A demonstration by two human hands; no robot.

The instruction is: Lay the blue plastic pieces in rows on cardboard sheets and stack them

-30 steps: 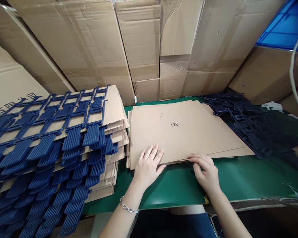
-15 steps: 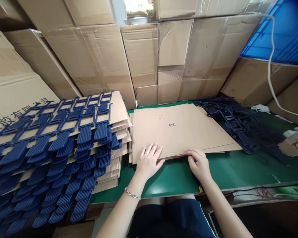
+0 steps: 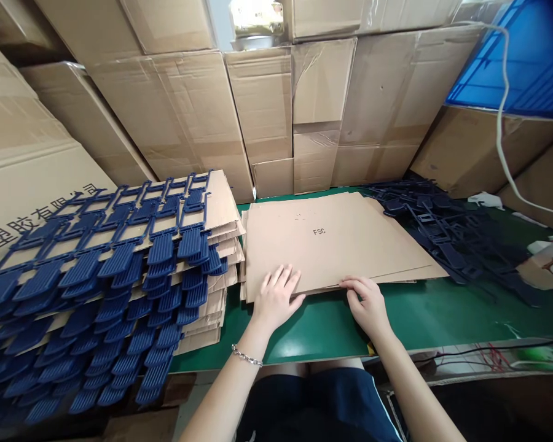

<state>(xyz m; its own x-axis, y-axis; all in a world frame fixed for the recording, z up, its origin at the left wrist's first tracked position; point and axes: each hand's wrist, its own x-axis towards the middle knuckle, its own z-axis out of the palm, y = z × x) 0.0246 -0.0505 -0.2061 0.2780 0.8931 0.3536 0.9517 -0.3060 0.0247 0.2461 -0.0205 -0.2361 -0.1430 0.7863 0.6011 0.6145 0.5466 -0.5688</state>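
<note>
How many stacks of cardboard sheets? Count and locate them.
2: the left stack, layered with blue parts; the middle stack, touched by the left hand and right hand. More may be hidden.

we count two hands, one left hand (image 3: 276, 296) and one right hand (image 3: 366, 305). we see one bracelet (image 3: 246, 356), one green table (image 3: 313, 341) and one pair of shorts (image 3: 313, 405). of flat cardboard we find two piles: one fsc-printed pile (image 3: 341, 245), at least two sheets deep, and one layered stack (image 3: 222, 199) of several sheets. its blue plastic parts (image 3: 161, 250) run to dozens, overlapping too much for us to number exactly. we make out one dark heap (image 3: 451, 255), its pieces beyond our tally, one blue crate (image 3: 534, 61), one white cable (image 3: 500, 129) and several cardboard boxes (image 3: 378, 98).
</note>
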